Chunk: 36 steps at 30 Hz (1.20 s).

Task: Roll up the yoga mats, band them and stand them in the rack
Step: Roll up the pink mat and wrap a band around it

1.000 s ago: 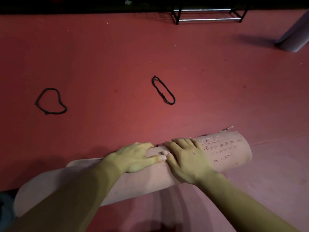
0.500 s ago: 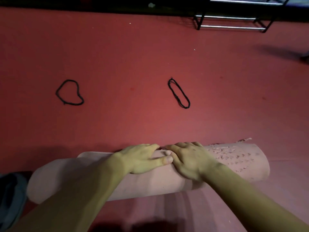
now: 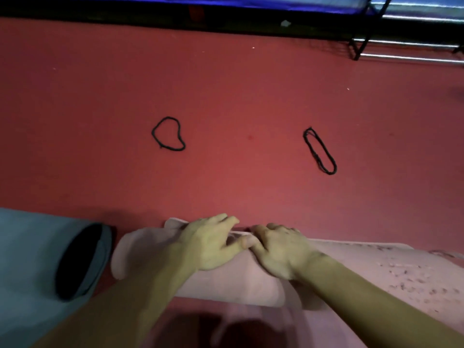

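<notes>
My left hand (image 3: 208, 243) and right hand (image 3: 278, 249) curl over the pink mat (image 3: 238, 285); I should roll it tight and straight.

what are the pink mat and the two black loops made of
Pink mat: likely soft foam, matte; it curls into a roll and its surface is pitted at the right. Left black loop and right black loop: probably elastic cord, matte; thin, limp, unevenly shaped.
</notes>
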{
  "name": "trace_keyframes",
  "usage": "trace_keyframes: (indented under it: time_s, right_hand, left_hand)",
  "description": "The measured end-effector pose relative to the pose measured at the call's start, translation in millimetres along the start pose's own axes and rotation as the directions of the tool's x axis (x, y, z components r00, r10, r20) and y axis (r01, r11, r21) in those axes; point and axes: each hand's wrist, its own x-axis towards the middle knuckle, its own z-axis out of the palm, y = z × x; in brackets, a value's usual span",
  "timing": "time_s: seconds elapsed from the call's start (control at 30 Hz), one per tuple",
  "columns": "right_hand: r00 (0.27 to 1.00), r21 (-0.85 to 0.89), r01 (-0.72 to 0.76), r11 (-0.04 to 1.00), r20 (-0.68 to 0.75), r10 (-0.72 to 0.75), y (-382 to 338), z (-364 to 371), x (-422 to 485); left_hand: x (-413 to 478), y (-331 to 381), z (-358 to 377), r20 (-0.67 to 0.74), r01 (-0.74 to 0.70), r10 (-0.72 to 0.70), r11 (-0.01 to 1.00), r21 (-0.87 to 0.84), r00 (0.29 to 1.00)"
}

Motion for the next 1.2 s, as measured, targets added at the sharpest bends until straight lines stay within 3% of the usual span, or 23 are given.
trace_keyframes:
  time_s: [0.23,0.37,0.5,0.57,0.63,0.73,1.03,1.2]
  right_hand:
    - [0.996,-0.016,0.060,0.998,-0.060,-0.061,-49.2,16.7,10.8]
    - [0.993,-0.071,0.074,0.995,-0.090,-0.080,-84.8,20.7,8.1]
    - [0.981,-0.108,0.081,0.991,-0.167,-0.098,-100.0,33.1,5.6]
    - [0.974,-0.086,0.074,0.994,-0.208,-0.091,-99.9,32.4,5.7]
    - [0.972,-0.081,0.075,0.994,-0.219,-0.091,-99.4,30.0,6.4]
    - [0.972,-0.070,0.082,0.994,-0.215,-0.095,-100.2,29.1,6.5]
    - [0.985,-0.115,0.166,0.979,0.068,-0.158,-98.0,15.5,5.5]
    - [0.982,-0.184,0.187,0.965,0.067,-0.178,-98.8,10.7,11.6]
  left_hand:
    - [-33.7,-25.0,12.4,-0.191,0.023,-0.005,0.995,0.093,0.982]
    - [-65.2,-67.1,32.2,-0.425,-0.004,0.025,0.999,0.050,0.905]
    - [-86.3,-77.4,41.0,-0.534,0.138,-0.099,0.990,0.033,0.839]
    - [-93.2,-76.3,38.4,-0.513,0.289,-0.273,0.956,-0.050,0.814]
    - [-97.2,-76.8,34.9,-0.383,0.420,-0.436,0.898,-0.130,0.815]
    - [-99.2,-77.9,35.2,-0.285,0.471,-0.530,0.845,-0.254,0.798]
    - [-92.8,-78.8,41.6,-0.364,0.437,-0.497,0.868,-0.237,0.788]
    - [-89.5,-79.2,41.1,-0.447,0.355,-0.432,0.901,-0.249,0.784]
